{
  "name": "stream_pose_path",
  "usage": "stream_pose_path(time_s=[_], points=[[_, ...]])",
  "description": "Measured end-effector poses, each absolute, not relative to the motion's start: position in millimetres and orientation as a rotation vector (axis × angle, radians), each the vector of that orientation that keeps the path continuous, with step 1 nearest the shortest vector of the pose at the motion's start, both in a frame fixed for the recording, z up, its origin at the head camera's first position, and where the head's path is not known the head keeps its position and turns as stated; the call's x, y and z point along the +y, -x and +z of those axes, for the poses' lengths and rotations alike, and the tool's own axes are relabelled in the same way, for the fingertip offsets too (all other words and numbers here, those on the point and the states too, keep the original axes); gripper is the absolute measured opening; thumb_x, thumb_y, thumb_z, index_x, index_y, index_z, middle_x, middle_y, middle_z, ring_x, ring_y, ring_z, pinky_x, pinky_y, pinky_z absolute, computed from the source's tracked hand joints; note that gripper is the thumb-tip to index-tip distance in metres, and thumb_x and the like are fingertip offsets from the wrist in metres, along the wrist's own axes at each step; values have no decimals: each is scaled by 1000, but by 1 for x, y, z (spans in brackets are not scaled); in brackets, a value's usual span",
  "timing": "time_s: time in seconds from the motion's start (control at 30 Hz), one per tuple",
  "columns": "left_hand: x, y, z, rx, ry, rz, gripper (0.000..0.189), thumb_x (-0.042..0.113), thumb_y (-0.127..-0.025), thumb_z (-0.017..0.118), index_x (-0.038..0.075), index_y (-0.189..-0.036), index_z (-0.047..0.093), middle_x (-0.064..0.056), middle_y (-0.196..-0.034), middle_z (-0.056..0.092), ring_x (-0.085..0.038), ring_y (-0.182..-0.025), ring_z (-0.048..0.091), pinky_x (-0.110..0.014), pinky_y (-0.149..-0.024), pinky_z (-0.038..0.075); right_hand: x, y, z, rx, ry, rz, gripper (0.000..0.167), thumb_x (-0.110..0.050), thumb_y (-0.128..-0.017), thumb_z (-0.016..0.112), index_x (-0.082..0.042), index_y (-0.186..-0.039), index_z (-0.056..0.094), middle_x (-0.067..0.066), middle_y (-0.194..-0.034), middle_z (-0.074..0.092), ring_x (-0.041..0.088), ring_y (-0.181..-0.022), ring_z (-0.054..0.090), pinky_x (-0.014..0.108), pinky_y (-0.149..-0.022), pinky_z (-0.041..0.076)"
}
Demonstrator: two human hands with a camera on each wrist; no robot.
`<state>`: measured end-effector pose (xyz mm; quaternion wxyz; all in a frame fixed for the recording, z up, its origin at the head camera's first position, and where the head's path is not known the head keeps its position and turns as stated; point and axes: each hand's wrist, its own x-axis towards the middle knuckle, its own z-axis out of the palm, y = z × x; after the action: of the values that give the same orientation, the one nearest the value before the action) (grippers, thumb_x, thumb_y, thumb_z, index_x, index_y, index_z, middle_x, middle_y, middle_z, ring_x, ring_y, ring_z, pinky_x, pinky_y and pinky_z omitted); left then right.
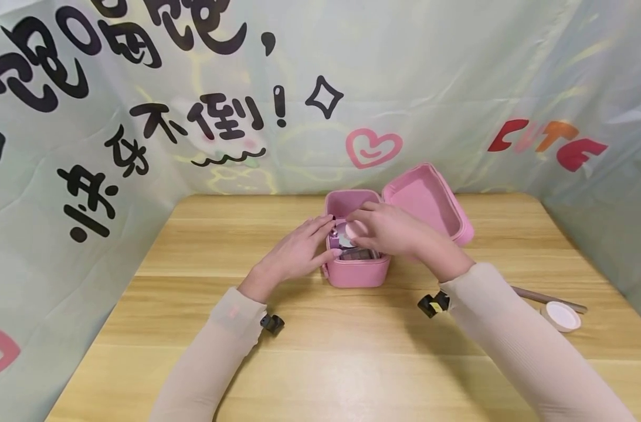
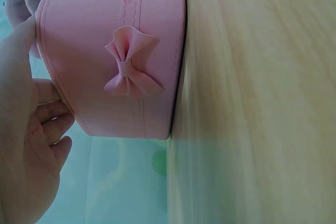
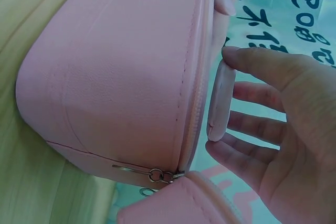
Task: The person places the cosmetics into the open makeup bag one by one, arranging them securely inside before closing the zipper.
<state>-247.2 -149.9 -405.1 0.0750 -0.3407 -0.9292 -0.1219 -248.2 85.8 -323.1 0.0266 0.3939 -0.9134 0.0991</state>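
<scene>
A pink zippered case (image 1: 357, 274) stands on the table with its lid (image 1: 426, 204) swung out to the right. My right hand (image 1: 391, 227) is over the case's opening. Between thumb and fingertips it pinches a flat, round pale-pink compact (image 3: 221, 102), just above the zippered rim in the right wrist view. My left hand (image 1: 301, 246) rests its nearly straight fingers on the left rim, thumb toward the front. Inside, a clear box with dark contents (image 1: 356, 254) lies near the front, beside a small purple item (image 1: 334, 241). A pink bow (image 2: 126, 67) decorates the case's side.
To the right on the wooden table (image 1: 299, 375) lie a brown stick (image 1: 555, 298) and a round white container (image 1: 562, 316), close to my right sleeve. A printed cloth (image 1: 457, 76) hangs behind the table's back edge.
</scene>
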Motion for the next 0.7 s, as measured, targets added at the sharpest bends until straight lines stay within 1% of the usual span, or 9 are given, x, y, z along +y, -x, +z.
stream_pose_path(time_s=[0.1, 0.2, 0.37, 0.53, 0.7], points=[[-150, 247, -405, -2791, 1023, -362, 78, 63, -100, 29, 7, -154, 28, -12, -159, 25, -25, -146, 21, -41, -119, 16, 82, 255, -324, -2863, -1183, 301, 48, -33, -90, 72, -5, -127, 62, 16, -121, 60, 34, -108, 60, 51, -94, 49], [-151, 247, -405, -2798, 1012, -365, 78, 63, -99, 29, 9, -155, 27, -12, -159, 24, -26, -146, 20, -40, -119, 17, 78, 262, -325, -2910, -1146, 309, 49, -33, -89, 72, -5, -128, 62, 17, -126, 59, 36, -114, 57, 54, -99, 45], [-152, 246, -404, -2798, 1014, -375, 78, 63, -99, 30, 8, -154, 29, -12, -159, 25, -28, -146, 22, -41, -119, 17, 73, 272, -329, -2971, -1123, 298, 50, -33, -89, 72, -5, -129, 61, 19, -129, 58, 40, -118, 54, 56, -103, 41], [-151, 246, -404, -2786, 1026, -385, 77, 62, -100, 32, 9, -154, 28, -12, -159, 26, -29, -145, 23, -41, -119, 18, 71, 282, -337, -3037, -1111, 288, 48, -29, -88, 73, -5, -129, 62, 18, -127, 60, 39, -119, 54, 56, -104, 39], [-151, 246, -405, -2777, 1031, -382, 75, 61, -100, 33, 10, -155, 27, -12, -158, 27, -27, -145, 22, -39, -119, 16, 67, 289, -348, -3094, -1107, 251, 45, -25, -89, 70, -6, -129, 62, 17, -122, 62, 37, -115, 57, 54, -103, 41]])
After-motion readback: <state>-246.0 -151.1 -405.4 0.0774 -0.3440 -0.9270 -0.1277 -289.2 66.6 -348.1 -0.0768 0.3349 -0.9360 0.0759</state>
